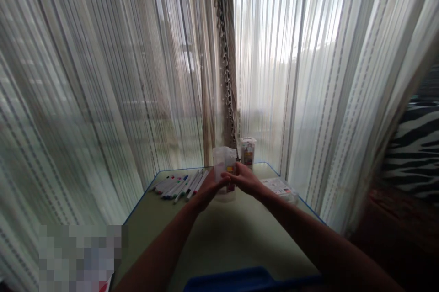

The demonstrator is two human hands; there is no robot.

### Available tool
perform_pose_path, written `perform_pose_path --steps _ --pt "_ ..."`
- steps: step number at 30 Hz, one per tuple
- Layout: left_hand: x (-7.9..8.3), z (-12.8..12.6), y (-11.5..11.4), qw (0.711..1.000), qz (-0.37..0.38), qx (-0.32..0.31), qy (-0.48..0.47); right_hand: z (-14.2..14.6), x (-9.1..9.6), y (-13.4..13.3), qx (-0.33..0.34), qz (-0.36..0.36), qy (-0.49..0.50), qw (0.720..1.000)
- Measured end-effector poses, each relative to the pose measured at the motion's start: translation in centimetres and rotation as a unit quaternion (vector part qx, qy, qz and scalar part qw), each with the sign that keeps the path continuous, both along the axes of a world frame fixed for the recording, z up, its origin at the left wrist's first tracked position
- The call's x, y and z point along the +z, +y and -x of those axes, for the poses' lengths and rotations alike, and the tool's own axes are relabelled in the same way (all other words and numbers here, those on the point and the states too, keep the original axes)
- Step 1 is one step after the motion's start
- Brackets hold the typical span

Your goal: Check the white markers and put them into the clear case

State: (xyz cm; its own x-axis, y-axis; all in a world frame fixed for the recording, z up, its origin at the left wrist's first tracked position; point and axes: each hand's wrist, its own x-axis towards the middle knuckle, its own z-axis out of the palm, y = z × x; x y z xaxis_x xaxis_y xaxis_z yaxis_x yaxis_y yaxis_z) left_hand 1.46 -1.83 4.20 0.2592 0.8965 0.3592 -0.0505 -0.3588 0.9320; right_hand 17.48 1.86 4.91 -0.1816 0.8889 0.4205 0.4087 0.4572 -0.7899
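A clear plastic box [220, 164] with a printed label stands upright between my hands, above the middle of the green table. My left hand [210, 188] is closed around its left and lower side, with the thumb across the front. From the right, my right hand [244, 177] grips the same box, its thumb close to the label. To the left of my left hand lies a loose pile of white markers [180, 186] with caps of different colours. Another clear box with a label [247, 152] stands behind my right hand.
Flat clear plastic packaging [279, 189] lies on the right of the green table [219, 237], which has a blue edge. A blue object [229, 279] is at the near edge. Striped sheer curtains [103, 77] hang close behind. Zebra-patterned fabric [416, 146] is at far right.
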Motion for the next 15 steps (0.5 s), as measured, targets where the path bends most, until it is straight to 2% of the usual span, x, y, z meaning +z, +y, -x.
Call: perform_pose_path --steps 4,7,10,11,15 --pt "-2.1 0.4 -0.2 0.995 0.085 -0.015 -0.044 -0.2 -2.0 -0.3 0.047 -0.023 -0.019 0.998" --pt "-3.2 0.1 -0.2 0.985 0.132 -0.044 -0.097 -1.7 -2.6 -0.4 0.031 -0.038 -0.011 0.999" --pt "-3.5 -0.4 -0.4 0.976 0.173 -0.062 -0.118 -3.1 -2.6 -0.2 -0.023 -0.102 0.064 0.992" --pt "-3.5 -0.6 -0.4 0.975 0.181 -0.06 -0.114 -3.4 -2.5 -0.2 -0.022 -0.131 0.078 0.988" --pt "-3.6 -1.0 -0.9 0.975 0.187 -0.053 -0.107 -3.8 -2.3 -0.2 0.04 -0.248 0.059 0.966"
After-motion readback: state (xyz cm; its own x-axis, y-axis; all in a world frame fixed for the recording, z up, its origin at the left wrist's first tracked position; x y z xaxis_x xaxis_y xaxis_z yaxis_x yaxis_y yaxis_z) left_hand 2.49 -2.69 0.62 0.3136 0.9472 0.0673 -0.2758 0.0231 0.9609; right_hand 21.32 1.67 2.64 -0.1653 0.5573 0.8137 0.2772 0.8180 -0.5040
